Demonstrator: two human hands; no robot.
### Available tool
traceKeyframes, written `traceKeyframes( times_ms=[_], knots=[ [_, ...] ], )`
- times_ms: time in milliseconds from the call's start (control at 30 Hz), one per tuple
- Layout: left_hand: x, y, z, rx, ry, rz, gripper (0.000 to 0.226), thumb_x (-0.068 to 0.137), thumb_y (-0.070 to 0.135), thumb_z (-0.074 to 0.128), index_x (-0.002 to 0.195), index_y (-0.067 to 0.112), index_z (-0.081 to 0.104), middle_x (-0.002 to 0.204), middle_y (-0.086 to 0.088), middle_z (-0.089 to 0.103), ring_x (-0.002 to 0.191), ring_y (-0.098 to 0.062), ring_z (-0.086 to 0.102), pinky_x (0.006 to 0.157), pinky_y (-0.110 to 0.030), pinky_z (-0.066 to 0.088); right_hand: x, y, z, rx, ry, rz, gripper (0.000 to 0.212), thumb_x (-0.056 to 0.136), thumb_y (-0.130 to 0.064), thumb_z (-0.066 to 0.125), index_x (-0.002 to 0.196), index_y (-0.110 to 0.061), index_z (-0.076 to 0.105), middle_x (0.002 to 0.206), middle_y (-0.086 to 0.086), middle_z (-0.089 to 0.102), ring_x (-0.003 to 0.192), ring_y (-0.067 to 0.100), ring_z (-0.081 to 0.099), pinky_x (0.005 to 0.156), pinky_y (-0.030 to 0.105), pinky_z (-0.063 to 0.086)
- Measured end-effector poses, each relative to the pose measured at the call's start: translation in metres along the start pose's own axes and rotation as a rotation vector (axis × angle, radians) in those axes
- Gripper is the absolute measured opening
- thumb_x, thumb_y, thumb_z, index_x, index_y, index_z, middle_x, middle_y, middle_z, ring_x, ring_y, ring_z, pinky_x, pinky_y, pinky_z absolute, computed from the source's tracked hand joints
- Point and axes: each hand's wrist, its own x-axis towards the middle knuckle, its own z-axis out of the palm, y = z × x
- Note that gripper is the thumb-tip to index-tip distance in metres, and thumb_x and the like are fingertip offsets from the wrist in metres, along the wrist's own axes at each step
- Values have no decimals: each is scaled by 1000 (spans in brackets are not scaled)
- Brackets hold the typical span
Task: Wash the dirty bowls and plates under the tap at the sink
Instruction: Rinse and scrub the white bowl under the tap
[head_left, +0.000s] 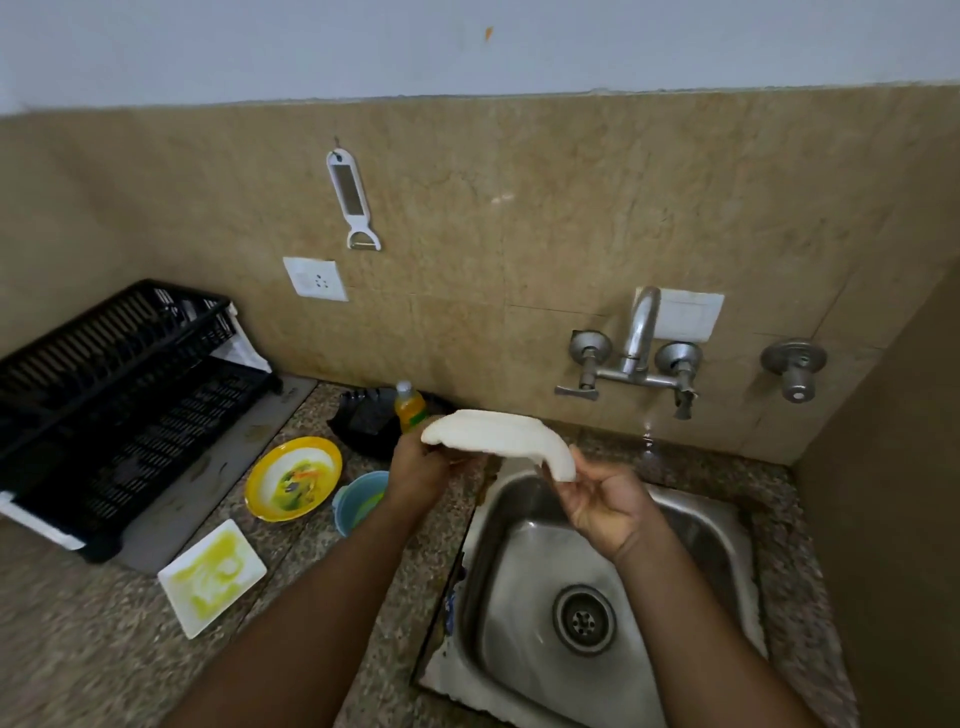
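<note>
Speckled granite counter meets a tan stone backsplash, and your two hands hold a white dish in the air between them. Down and right of that hold sits the steel sink, with the tap up and right on the wall. Far left stands a black dish rack. Left of your grip wait a dirty yellow bowl, a smeared white square plate and a blue cup. Your left hand curls under the dish's left edge; your right hand pinches its right end.
</note>
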Motion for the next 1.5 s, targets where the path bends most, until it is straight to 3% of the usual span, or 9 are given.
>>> traceKeyframes(
  times_ms=[33,167,433,533,600,733,900,1267,1500],
  knots=[
    [8,2,-15,36,-28,19,28,96,-2,67,123,2,68,106,-11,76,101,-30,74,75,-35,63,8,9,11,9,-12,-39,88,41,12,97,121,14,59,111,31,71,87,39,76,58,42,64],
    [42,10,-97,353,-127,85,39,96,13,69,135,14,62,120,-3,71,108,-23,69,84,-34,58,48,54,59,-11,-16,-87,46,79,-2,66,123,10,58,112,26,73,90,33,77,63,45,64],
    [103,1,-306,1121,-3,192,46,92,24,51,132,6,67,125,-22,70,112,-39,68,92,-43,57,192,177,129,-270,-89,-6,48,91,-12,61,137,-2,55,127,19,70,109,32,72,78,51,63],
    [120,5,-374,1384,61,82,56,104,29,49,156,11,40,164,-14,33,153,-33,28,123,-49,30,251,228,163,-380,-57,37,58,88,-7,67,143,-6,49,135,21,64,113,38,67,75,52,63],
    [135,-3,-422,1486,78,12,61,107,31,46,162,18,24,172,-7,10,159,-27,6,127,-51,17,292,265,183,-448,-40,51,59,91,-2,68,145,-12,47,137,19,61,114,40,65,73,52,63],
    [152,-14,-489,1482,70,-19,69,110,44,35,165,20,1,172,1,-11,159,-19,-11,129,-51,4,355,326,216,-524,-64,37,59,92,0,69,142,-20,46,133,12,58,110,36,64,70,52,63],
    [177,-31,-551,1422,-50,-1,65,110,49,26,164,34,-7,172,8,-7,158,-11,-11,129,-50,9,433,385,243,-554,-66,-2,62,94,1,67,148,-18,43,135,10,54,118,38,57,79,56,58],
    [189,-52,-563,1289,-51,124,60,110,45,28,162,42,-2,171,17,8,158,-4,-2,128,-44,12,591,469,266,-581,-36,28,64,91,3,71,147,-19,48,133,12,63,114,35,66,75,51,63],
    [196,-58,-565,1283,-53,151,61,110,46,26,162,42,-4,170,22,6,157,0,-5,128,-42,11,641,488,265,-713,-5,-4,41,99,-5,63,137,-18,59,123,13,71,110,34,71,93,54,59]
  ],
)
